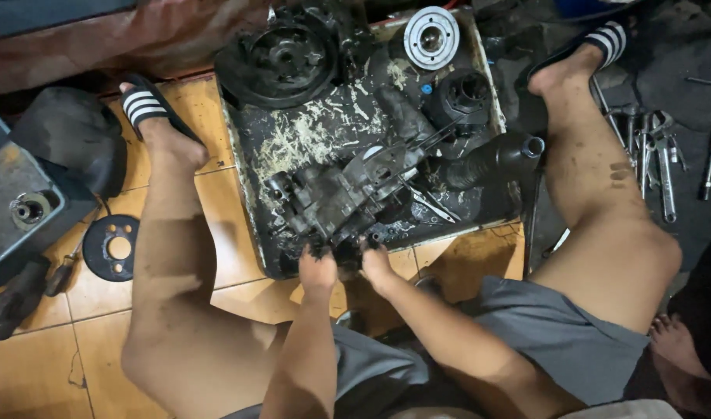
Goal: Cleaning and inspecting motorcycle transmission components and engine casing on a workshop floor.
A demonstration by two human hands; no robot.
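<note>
A grimy metal engine part (340, 198) lies in an oily black metal tray (250, 209) on the floor between my legs. My left hand (318, 268) and my right hand (375, 264) sit side by side at the tray's near edge. Their blackened fingers close on the near end of the part. A dark round housing (281, 58) rests at the tray's far left. A shiny silver pulley disc (431, 35) lies at the far right, and a black cylinder (464, 97) and a dark rubber boot (499, 159) lie at the right.
A black disc with holes (111, 247) and a screwdriver (60, 275) lie on the orange tiles at the left, beside a grey box (14, 209). Several wrenches (658, 155) lie on the dark floor at the right. My sandalled feet flank the tray. Another person's bare foot (681, 349) shows at the lower right.
</note>
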